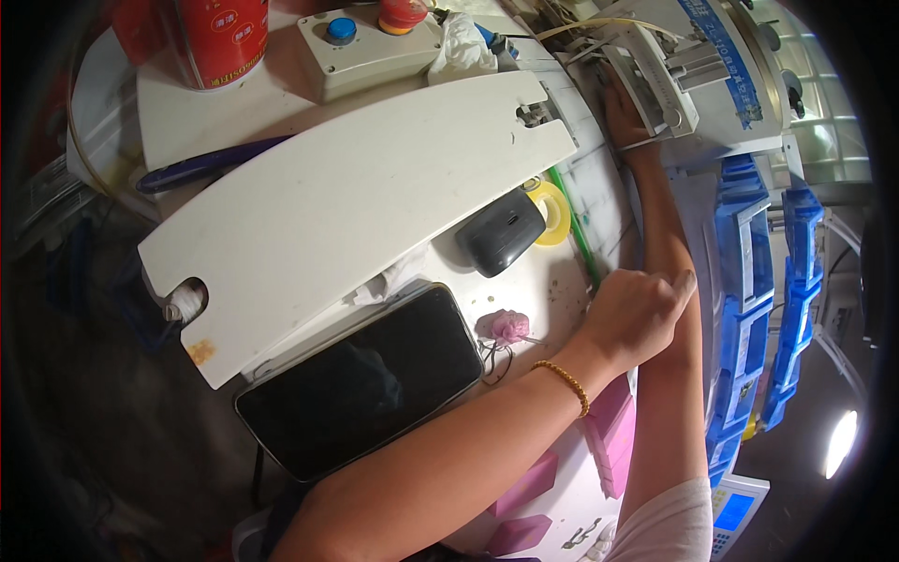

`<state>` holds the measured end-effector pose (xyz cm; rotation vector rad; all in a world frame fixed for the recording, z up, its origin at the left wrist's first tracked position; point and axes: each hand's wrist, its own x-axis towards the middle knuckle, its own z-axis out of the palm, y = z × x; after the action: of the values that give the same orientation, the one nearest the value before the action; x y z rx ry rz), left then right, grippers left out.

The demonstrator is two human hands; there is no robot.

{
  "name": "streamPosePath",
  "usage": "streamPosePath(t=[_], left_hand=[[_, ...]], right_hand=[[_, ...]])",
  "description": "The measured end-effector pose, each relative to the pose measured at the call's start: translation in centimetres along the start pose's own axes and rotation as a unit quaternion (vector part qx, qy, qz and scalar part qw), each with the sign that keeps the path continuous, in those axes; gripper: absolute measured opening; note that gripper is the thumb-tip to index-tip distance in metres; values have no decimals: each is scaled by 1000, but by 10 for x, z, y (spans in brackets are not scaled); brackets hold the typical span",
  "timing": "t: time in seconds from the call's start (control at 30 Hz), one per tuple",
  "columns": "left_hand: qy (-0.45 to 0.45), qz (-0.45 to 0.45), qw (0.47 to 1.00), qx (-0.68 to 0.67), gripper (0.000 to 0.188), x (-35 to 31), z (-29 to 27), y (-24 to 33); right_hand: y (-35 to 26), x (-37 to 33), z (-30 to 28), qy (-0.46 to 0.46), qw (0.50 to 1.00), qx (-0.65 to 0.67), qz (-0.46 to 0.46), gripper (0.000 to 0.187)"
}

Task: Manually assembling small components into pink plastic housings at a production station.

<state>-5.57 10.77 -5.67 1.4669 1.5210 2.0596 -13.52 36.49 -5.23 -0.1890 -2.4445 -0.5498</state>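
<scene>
My left hand [637, 317], with a gold beaded bracelet [565, 386] at the wrist, is closed in a fist across my right forearm [667, 244]. Its fingertips are turned away, so anything inside them is hidden. Farther off, my right hand [626, 110] reaches in beside a metal machine fixture [660, 89]. The fixture and shadow cover most of its fingers, and I cannot make out whether they grip anything. Left of my left hand lie a pink fabric flower [509, 326] on a dark cord and a large black phone [361, 382].
A white curved panel [356, 215] spans the left. Near it are a black rounded case [503, 232], a yellow tape roll [556, 214], a button box [361, 61] and a red can [217, 42]. Blue bins [746, 248] line the right; pink blocks [613, 436] lie near my arms.
</scene>
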Motion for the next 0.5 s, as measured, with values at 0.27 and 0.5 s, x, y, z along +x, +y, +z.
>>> streamPosePath(t=[0.27,0.5], left_hand=[[5,-19,999,29,9,1,-3,2],[-23,4,1000,1,6,0,-3,-1]], right_hand=[[11,5,15,-86,993,35,72,33],[8,-26,4,-18,997,-36,63,30]])
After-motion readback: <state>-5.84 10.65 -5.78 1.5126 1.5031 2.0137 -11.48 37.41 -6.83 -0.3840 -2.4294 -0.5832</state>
